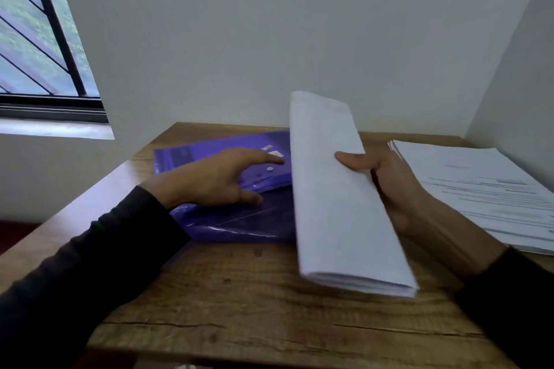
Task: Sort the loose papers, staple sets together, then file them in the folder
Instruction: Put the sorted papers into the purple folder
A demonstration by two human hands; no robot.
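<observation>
A purple plastic snap folder (227, 219) lies flat on the wooden table, left of centre. My left hand (215, 180) rests on it, fingers stretched toward its white snap button, thumb on the lower part. My right hand (389, 186) grips a thick set of white papers (338, 198), held on edge and tilted above the table, partly covering the folder's right side. The thumb lies across the set's front; the other fingers are hidden behind it.
A stack of printed sheets (485, 189) lies at the table's right side, close to the side wall. The wooden table (239, 293) meets a white wall at the back. A barred window (39, 39) is at the upper left.
</observation>
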